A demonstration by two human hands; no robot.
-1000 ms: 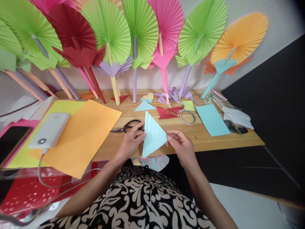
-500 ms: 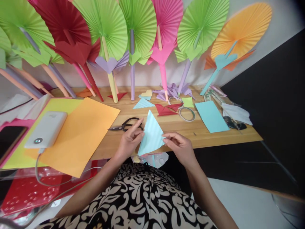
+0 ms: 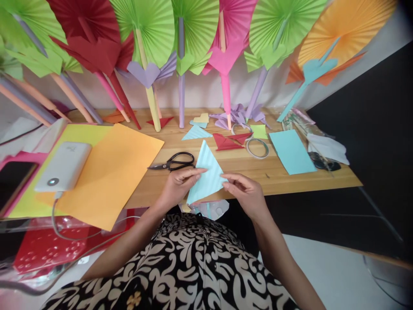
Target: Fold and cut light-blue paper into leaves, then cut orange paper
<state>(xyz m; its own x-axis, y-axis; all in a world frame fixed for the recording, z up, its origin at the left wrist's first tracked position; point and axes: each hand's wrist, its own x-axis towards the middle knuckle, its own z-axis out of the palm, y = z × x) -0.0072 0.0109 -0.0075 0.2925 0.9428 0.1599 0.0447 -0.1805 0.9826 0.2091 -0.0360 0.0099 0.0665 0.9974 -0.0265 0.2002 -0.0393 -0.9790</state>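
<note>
A light-blue pleated paper triangle is held up at the table's front edge, its tip pointing away from me. My right hand pinches its right edge between thumb and fingers. On the left side, my left hand has thumb and forefinger closed together over the paper's face; its other fingers are curled. Black-handled scissors lie just beyond my left hand. Past the triangle's tip rest a second light-blue pleated piece, a folded red paper piece and a roll of tape.
Several large paper fans on rolled-paper handles lean against the wall. Orange paper sheets lie at left under a white power bank with a cable. A blue paper sheet is at right on the wooden table.
My left forefinger, stretched out before, has come down onto the paper beside the thumb. The right hand keeps its pinch on the edge. The whole view has shifted slightly.
</note>
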